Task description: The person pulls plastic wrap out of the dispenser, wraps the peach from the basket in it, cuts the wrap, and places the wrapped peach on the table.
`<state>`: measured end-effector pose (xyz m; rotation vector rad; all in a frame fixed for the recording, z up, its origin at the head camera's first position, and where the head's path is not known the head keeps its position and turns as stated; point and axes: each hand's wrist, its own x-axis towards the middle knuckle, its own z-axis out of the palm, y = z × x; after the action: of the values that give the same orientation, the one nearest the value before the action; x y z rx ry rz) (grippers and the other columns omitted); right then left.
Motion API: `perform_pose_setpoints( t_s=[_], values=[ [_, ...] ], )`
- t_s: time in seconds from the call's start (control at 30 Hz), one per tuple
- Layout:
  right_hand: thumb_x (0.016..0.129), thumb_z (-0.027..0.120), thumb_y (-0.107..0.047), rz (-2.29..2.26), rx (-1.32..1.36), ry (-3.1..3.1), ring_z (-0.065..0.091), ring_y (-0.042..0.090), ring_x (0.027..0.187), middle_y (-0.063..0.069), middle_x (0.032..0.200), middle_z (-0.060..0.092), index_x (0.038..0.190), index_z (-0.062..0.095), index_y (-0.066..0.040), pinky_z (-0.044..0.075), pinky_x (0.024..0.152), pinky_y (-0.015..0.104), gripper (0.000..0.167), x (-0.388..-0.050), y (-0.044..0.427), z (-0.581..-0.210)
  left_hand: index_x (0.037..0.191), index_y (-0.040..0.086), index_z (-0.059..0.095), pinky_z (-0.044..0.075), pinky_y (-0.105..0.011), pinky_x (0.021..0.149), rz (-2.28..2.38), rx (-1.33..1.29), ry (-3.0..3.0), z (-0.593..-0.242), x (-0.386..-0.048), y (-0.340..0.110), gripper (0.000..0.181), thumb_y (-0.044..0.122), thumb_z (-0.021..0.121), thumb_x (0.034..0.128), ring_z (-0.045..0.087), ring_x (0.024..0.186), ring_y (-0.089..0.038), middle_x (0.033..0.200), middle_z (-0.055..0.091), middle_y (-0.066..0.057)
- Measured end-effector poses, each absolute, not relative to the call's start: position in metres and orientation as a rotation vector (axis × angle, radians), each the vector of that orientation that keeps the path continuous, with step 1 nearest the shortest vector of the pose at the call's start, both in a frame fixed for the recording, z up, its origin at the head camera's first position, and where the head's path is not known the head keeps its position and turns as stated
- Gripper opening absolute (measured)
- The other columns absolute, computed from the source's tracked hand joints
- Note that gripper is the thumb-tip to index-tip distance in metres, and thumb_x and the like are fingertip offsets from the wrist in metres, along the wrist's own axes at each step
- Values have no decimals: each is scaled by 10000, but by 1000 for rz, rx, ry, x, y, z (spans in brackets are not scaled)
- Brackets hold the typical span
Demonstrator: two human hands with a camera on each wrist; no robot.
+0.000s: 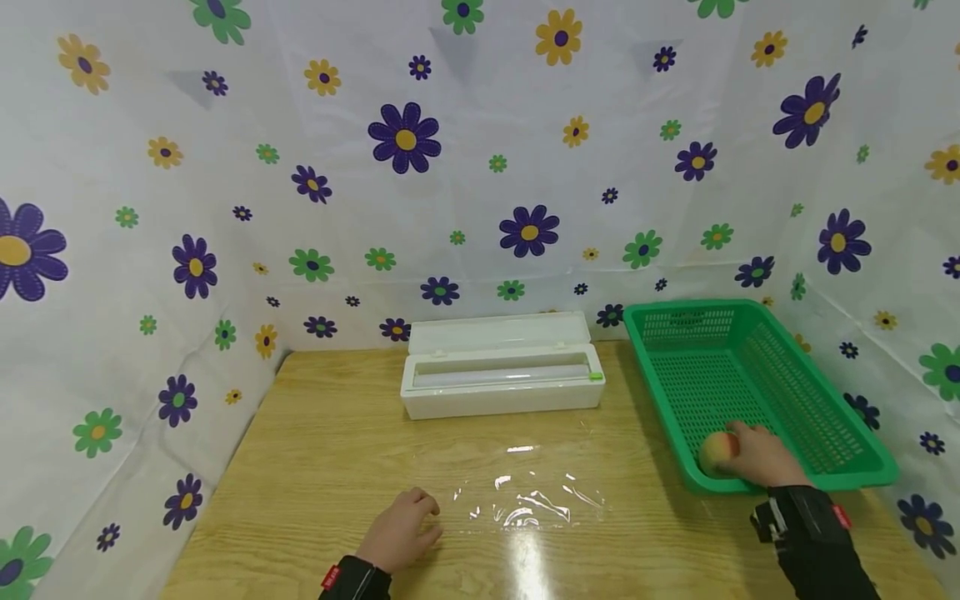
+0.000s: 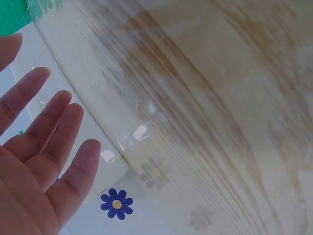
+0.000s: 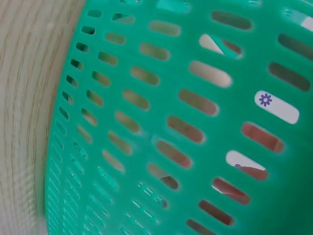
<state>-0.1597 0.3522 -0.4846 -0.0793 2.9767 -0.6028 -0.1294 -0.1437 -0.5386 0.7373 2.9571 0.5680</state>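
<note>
Inside the near end of the green plastic basket (image 1: 817,367), my right hand (image 1: 767,454) grips a round yellow-and-red fruit (image 1: 716,452); it looks like a peach or an apple. In the right wrist view the slotted basket wall (image 3: 142,112) hides most of the hand and fruit. A sheet of clear cling film (image 1: 540,504) lies on the wooden table, wrinkled along its near part. My left hand (image 1: 401,527) is just left of that film, holding nothing. The left wrist view shows this hand (image 2: 44,147) with its fingers spread and loosely bent.
At the back of the table (image 1: 330,433) stands a white cling film dispenser (image 1: 502,402), its lid raised and a film roll (image 1: 495,377) inside. A green slider (image 1: 596,377) sits at its right end. A flower-patterned cloth (image 1: 450,200) hangs behind and at both sides.
</note>
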Motion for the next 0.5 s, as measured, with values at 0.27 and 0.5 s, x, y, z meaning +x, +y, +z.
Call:
perform_pose_setpoints(
  t_s=[0.27, 0.5],
  values=[
    [690, 724, -214, -598, -28, 2898, 499, 432, 806, 351, 940, 479, 1175, 341, 210, 421, 612, 463, 750, -165, 353, -484, 868, 66, 614, 461, -329, 677, 579, 733, 2964, -535, -127, -144, 159, 192, 658, 784, 523, 841, -205, 887, 525, -6],
    [683, 740, -188, -639, -63, 2887, 517, 327, 708, 233, 833, 525, 1082, 406, 199, 413, 577, 421, 648, -166, 353, -487, 860, 69, 616, 459, -301, 634, 569, 742, 2984, -538, -127, -144, 157, 194, 666, 777, 522, 816, -189, 876, 522, -1]
  ],
)
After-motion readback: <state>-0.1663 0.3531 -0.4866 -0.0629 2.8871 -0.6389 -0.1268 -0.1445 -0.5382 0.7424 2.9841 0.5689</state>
